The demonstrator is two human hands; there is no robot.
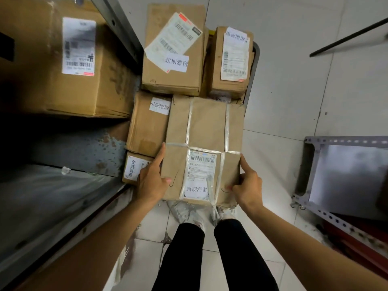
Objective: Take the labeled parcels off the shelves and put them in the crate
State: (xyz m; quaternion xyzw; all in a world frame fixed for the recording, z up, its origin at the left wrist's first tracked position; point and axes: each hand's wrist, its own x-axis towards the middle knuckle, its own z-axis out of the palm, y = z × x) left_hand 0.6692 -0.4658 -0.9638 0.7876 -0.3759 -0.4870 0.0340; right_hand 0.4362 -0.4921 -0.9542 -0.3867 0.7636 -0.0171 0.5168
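Four labelled parcels lie in the crate, of which we see only a dark strip of rim beyond and to the right of the strapped parcel. The fifth, this strapped parcel, is held in both hands over the pile. Beyond it sit a flat carton with a loose shipping slip and a narrower box. At its left lie a mid-sized box and, nearer us, a small box. Each bears a white sticker.

The left hand clasps the strapped parcel's left edge, fingers along the side and thumb on the top face. The right hand does likewise at the right edge, so each grip pinches the parcel rather than lying spread. We cannot tell whether the parcel's far end rests on the boxes beneath or hangs just above them.

We judge the task well advanced but unfinished. This parcel is not yet released, and well to its left a large labelled carton stands on the shelf. A grey rack stands to the parcel's right, and we cannot make out what it holds.
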